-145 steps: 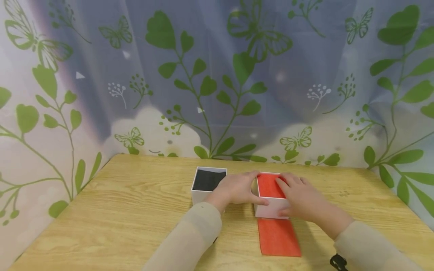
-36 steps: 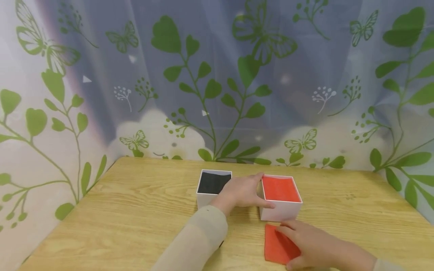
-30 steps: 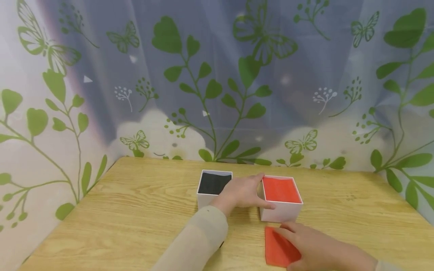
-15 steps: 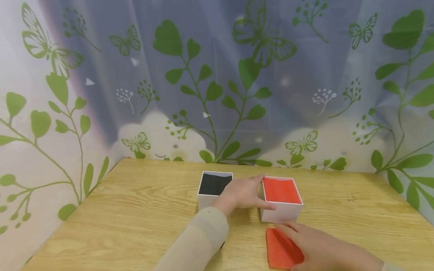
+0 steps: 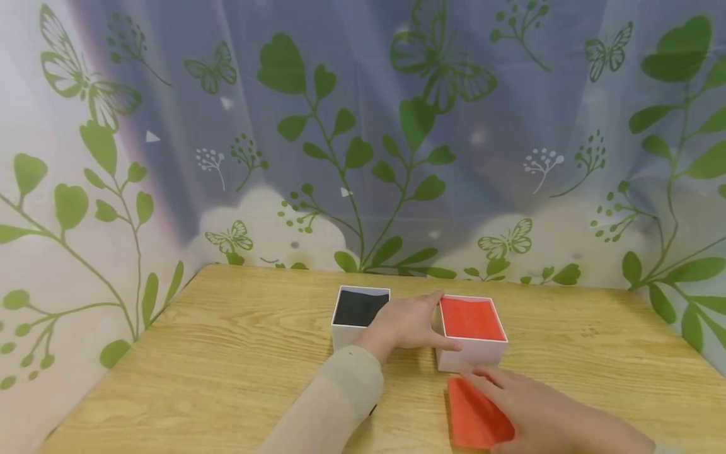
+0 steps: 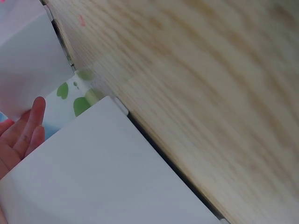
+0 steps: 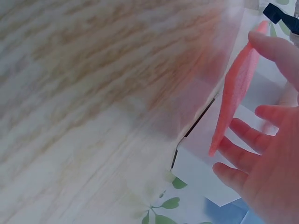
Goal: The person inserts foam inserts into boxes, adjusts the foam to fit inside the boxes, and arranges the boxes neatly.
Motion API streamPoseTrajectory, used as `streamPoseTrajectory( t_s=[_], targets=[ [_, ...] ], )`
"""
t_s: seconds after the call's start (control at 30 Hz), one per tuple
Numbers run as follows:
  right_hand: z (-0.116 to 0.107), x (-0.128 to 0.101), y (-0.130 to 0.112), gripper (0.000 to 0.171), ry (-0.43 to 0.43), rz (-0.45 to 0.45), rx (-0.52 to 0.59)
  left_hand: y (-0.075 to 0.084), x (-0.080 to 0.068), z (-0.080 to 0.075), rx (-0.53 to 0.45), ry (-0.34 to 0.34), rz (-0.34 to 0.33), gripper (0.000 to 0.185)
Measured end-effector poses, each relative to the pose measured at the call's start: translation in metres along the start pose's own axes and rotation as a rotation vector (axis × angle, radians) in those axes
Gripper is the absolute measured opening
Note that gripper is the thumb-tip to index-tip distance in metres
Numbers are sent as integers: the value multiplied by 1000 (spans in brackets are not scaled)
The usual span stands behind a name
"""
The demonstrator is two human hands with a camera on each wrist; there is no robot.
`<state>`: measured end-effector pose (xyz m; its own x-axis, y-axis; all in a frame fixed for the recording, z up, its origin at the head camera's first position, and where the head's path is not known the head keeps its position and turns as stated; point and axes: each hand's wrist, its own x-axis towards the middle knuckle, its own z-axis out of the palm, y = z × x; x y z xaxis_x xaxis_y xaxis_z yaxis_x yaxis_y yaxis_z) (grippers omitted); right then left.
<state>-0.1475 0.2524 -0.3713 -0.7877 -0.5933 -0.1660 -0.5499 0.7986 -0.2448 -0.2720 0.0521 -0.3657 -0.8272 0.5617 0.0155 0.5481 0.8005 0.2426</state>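
Note:
Two white boxes stand on the table. The right box (image 5: 471,362) has a folded red cloth (image 5: 471,317) up near its rim; the left box (image 5: 347,335) has a black cloth (image 5: 357,308). My left hand (image 5: 401,321) grips the right box at its left side, thumb on the front wall and index finger at the back corner. In front of that box my right hand (image 5: 533,403) pinches a second red cloth (image 5: 476,416) across its width, thumb at the near edge and fingers at the far edge. In the right wrist view this cloth (image 7: 233,91) bows between thumb and fingertips.
The wood-grain table (image 5: 238,353) reaches back to a hanging curtain (image 5: 510,189) printed with green leaves and butterflies. Between the two boxes is a narrow gap, which the left hand fills.
The right hand has left the right box and come forward to the red cloth in front, which lay flat and is now pinched and bent. The left hand has stayed at the box.

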Motion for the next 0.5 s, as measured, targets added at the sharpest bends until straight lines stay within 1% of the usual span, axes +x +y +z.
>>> streamPoseTrajectory(
  t_s=[0.13,0.3,0.43,0.5],
  targets=[
    [-1,-2,-1,94,18,-10,-11,0,0,-1,1,-3,6,105],
    [-2,-4,-1,88,55,-33,-45,-1,0,-1,6,1,9,105],
    [-3,-6,-1,85,98,-67,-89,-2,0,-1,2,-8,10,106],
    [-4,-8,-1,82,140,-88,-121,-2,1,-2,-1,-7,8,105]
  ],
)
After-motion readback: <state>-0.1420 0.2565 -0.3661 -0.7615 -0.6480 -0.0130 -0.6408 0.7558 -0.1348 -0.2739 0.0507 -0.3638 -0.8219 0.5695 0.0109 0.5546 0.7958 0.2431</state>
